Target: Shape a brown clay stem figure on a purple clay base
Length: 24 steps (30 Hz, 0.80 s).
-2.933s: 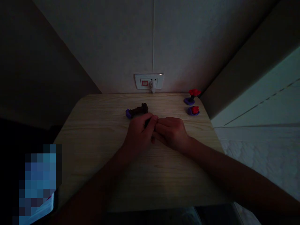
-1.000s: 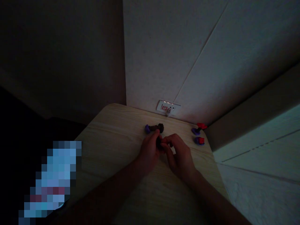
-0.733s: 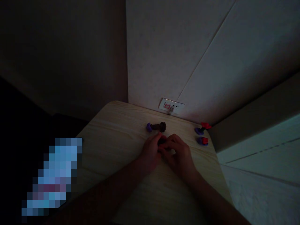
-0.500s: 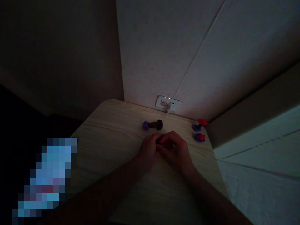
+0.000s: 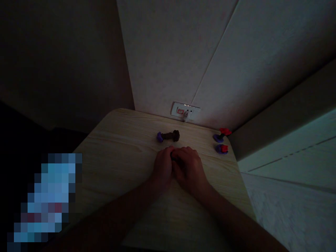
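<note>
A dim room: a pale wall [image 5: 168, 56] stands behind a light wood-grained worktop [image 5: 123, 147] with rounded corners. Clock directions count from the small dark piece [image 5: 172, 156] near the middle, with 12 o'clock toward the wall.

That piece shows only as a sliver between two bare hands; its shape is mostly hidden. The left hand [image 5: 163, 166], at 8 o'clock, cups it from the side. The right hand [image 5: 189, 166], at 4 o'clock, curls its fingers over it. The grip is narrow on both sides, closed around the piece, with the hands touching.

The piece appears soft, perhaps modelling clay. To work it well, the left hand should act as a steady cradle while the right presses in small, even squeezes; pinching too hard could flatten or tear it. Turning it into view now and then would help, since fingers and low light cover it.

Just beyond the hands, at 12 o'clock, a brown piece with a purple end [image 5: 169, 135] lies on its side; knuckles should stay clear of it. Well apart, at 2 o'clock, is a red-topped piece on a purple base [image 5: 218, 138]; near 3 o'clock, a purple-and-red piece [image 5: 223, 149]. A wall socket [image 5: 175, 108] sits toward 12:30. Between 8 and 9 o'clock, a bright shape [image 5: 47, 196] is pixelated beyond recognition.
</note>
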Available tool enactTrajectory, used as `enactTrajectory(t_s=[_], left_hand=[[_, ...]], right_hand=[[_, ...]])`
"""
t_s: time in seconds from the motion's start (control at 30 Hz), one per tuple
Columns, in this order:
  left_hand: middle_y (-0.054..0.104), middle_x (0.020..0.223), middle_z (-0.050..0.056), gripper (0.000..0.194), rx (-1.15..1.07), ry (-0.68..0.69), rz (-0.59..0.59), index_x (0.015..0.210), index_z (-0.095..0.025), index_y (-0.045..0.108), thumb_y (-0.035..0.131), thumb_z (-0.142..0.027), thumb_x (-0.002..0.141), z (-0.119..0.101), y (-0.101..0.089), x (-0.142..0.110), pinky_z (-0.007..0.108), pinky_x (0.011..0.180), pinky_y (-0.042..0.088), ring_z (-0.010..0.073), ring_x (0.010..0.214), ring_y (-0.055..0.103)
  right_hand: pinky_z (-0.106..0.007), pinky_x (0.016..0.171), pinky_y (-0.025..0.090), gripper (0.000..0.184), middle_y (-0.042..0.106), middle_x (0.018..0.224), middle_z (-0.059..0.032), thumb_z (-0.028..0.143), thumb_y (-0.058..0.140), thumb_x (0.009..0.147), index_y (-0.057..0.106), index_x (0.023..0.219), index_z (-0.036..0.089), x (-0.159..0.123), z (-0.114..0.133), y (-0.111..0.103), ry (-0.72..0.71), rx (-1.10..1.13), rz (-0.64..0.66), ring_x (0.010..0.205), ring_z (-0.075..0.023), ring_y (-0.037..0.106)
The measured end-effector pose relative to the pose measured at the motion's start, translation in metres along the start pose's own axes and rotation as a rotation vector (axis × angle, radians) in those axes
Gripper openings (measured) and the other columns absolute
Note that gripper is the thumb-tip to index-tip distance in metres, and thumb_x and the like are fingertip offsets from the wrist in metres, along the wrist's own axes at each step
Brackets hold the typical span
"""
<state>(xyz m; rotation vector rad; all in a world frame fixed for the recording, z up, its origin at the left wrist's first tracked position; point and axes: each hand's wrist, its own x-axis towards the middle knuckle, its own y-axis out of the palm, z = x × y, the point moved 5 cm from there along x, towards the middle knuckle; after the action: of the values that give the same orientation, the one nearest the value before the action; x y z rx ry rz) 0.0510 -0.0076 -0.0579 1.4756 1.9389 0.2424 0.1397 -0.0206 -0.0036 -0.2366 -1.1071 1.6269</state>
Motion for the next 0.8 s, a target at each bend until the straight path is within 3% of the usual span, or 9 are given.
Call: enactTrajectory(t_s=[0.27, 0.5, 0.7, 0.8], left_hand=[[0.060, 0.060, 0.000, 0.022, 0.089, 0.019, -0.008, 0.059, -0.017, 0.060, 0.062, -0.029, 0.078, -0.006, -0.002, -0.003, 0.024, 0.053, 0.042, 0.0123, 0.057, 0.054], [0.062, 0.062, 0.003, 0.026, -0.105, -0.205, 0.019, 0.064, -0.012, 0.065, 0.063, -0.029, 0.084, -0.006, 0.003, 0.001, 0.020, 0.049, 0.043, 0.0105, 0.053, 0.057], [0.062, 0.062, 0.003, 0.032, -0.127, -0.255, -0.005, 0.068, -0.012, 0.065, 0.062, -0.034, 0.091, -0.006, -0.002, 0.003, 0.020, 0.050, 0.047, 0.0106, 0.053, 0.060], [0.064, 0.063, 0.004, 0.033, -0.138, -0.234, 0.085, 0.070, -0.012, 0.066, 0.059, -0.033, 0.094, -0.004, 0.002, 0.002, 0.020, 0.049, 0.046, 0.0110, 0.052, 0.060]], right_hand=[[-0.041, 0.075, 0.034, 0.014, 0.073, 0.099, -0.0112, 0.016, 0.055, 0.091, 0.069, 0.090, 0.016, -0.007, 0.013, 0.006, -0.185, -0.213, -0.036, 0.085, -0.0256, 0.052], [-0.041, 0.075, 0.038, 0.019, 0.076, 0.103, -0.0086, 0.022, 0.053, 0.100, 0.072, 0.098, 0.017, -0.007, 0.009, 0.003, -0.260, -0.274, -0.115, 0.086, -0.0249, 0.054], [-0.044, 0.081, 0.048, 0.023, 0.075, 0.103, -0.0124, 0.022, 0.057, 0.098, 0.074, 0.111, 0.014, -0.006, 0.014, -0.006, -0.250, -0.119, -0.085, 0.090, -0.0260, 0.061], [-0.042, 0.079, 0.050, 0.014, 0.075, 0.097, -0.0092, 0.021, 0.065, 0.094, 0.076, 0.103, 0.018, -0.006, 0.004, -0.011, -0.177, 0.017, -0.124, 0.088, -0.0244, 0.063]])
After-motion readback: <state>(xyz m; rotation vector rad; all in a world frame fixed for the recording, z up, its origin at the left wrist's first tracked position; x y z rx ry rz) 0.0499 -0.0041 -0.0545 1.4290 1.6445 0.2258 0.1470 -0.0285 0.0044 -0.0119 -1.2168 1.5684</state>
